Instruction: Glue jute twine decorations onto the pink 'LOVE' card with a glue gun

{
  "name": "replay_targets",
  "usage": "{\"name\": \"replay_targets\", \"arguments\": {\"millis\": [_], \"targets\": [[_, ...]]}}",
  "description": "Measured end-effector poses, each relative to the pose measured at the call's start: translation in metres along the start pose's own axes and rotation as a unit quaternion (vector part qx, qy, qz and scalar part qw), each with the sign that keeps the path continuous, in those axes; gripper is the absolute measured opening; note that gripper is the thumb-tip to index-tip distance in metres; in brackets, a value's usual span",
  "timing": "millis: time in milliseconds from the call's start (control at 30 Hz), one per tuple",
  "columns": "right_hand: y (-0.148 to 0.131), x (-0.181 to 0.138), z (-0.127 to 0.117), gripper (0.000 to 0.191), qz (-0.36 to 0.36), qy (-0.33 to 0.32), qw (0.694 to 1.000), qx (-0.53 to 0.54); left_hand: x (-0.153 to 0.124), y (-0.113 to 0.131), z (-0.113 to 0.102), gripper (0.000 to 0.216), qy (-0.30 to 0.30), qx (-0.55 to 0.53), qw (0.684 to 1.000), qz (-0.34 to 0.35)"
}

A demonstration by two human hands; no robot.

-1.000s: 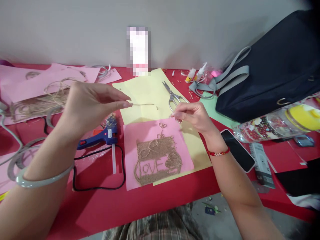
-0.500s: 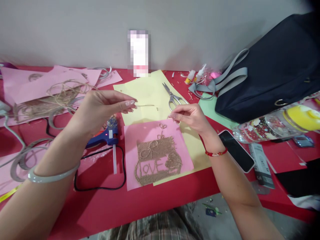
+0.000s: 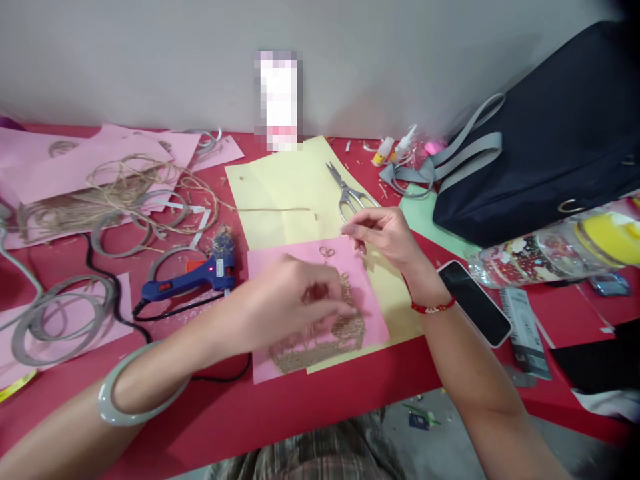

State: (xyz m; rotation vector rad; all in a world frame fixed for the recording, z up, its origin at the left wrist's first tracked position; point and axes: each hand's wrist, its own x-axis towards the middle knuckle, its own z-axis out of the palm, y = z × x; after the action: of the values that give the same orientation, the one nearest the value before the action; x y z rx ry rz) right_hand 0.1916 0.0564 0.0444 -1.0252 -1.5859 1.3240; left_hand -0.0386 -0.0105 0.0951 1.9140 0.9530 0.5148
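Observation:
My left hand [image 3: 295, 300], smeared by motion, hangs over the pink sheet [image 3: 375, 303]; its thumb and fingers look apart, with nothing visible between them. The sheet bears a flat twine picture [image 3: 317, 357], partly covered by this hand, with a small twine bow [image 3: 327, 252] above. My right hand [image 3: 383, 233] is closed in a pinch at the sheet's upper right corner; whatever its fingertips hold is too small to name. A length of twine [image 3: 280, 209] lies across the yellow paper [image 3: 295, 173], leading left to a loose tangle [image 3: 130, 177]. Metal scissors [image 3: 345, 193] lie beyond my right hand.
Left of the sheet lies a blue glue gun [image 3: 190, 277] with a lit red light and black cord. Tape rings [image 3: 65, 320] sit farther left. On the right are a phone [image 3: 473, 300], a yellow-lidded bottle [image 3: 540, 250], a dark bag [image 3: 540, 147] and small glue bottles [image 3: 395, 150].
My left hand has let go of the twine and swung down and right over the pink sheet. The twine now rests on the yellow paper. My right hand has hardly moved.

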Motion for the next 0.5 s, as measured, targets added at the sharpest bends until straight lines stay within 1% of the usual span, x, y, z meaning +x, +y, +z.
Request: {"name": "replay_targets", "arguments": {"millis": [33, 67, 100, 133, 167, 200, 267, 300, 367, 467, 500], "targets": [[0.0, 0.0, 0.0, 0.033, -0.006, 0.0, 1.0, 0.001, 0.002, -0.002, -0.006, 0.015, 0.078, 0.037, 0.996, 0.011], [0.0, 0.0, 0.0, 0.032, -0.013, 0.004, 1.0, 0.001, 0.005, -0.006, -0.015, 0.011, 0.164, 0.078, 0.983, 0.02], [-0.001, 0.0, 0.0, 0.032, -0.022, 0.01, 1.0, -0.002, 0.008, -0.011, -0.024, 0.013, 0.242, 0.116, 0.963, 0.025], [-0.002, 0.0, 0.001, 0.032, -0.03, 0.017, 0.999, -0.006, 0.012, -0.016, -0.033, 0.025, 0.289, 0.15, 0.945, 0.034], [-0.003, 0.0, 0.001, 0.033, -0.038, 0.023, 0.999, -0.011, 0.015, -0.023, -0.04, 0.035, 0.306, 0.169, 0.936, 0.031], [-0.003, 0.001, 0.002, 0.033, -0.046, 0.027, 0.998, -0.016, 0.018, -0.029, -0.044, 0.037, 0.308, 0.175, 0.935, 0.026], [-0.003, 0.001, 0.004, 0.031, -0.058, 0.032, 0.998, -0.022, 0.024, -0.039, -0.042, 0.023, 0.283, 0.163, 0.945, 0.019], [-0.002, 0.001, 0.005, 0.03, -0.064, 0.034, 0.997, -0.023, 0.026, -0.043, -0.037, 0.017, 0.269, 0.157, 0.95, 0.022], [-0.001, 0.001, 0.007, 0.026, -0.08, 0.037, 0.996, -0.022, 0.032, -0.048, -0.023, 0.013, 0.235, 0.158, 0.958, 0.039], [-0.001, 0.0, 0.011, 0.023, -0.094, 0.032, 0.995, -0.016, 0.041, -0.05, -0.003, 0.028, 0.157, 0.148, 0.975, 0.058], [-0.001, 0.0, 0.012, 0.023, -0.093, 0.026, 0.995, -0.012, 0.044, -0.049, 0.002, 0.03, 0.135, 0.134, 0.98, 0.058]]}}
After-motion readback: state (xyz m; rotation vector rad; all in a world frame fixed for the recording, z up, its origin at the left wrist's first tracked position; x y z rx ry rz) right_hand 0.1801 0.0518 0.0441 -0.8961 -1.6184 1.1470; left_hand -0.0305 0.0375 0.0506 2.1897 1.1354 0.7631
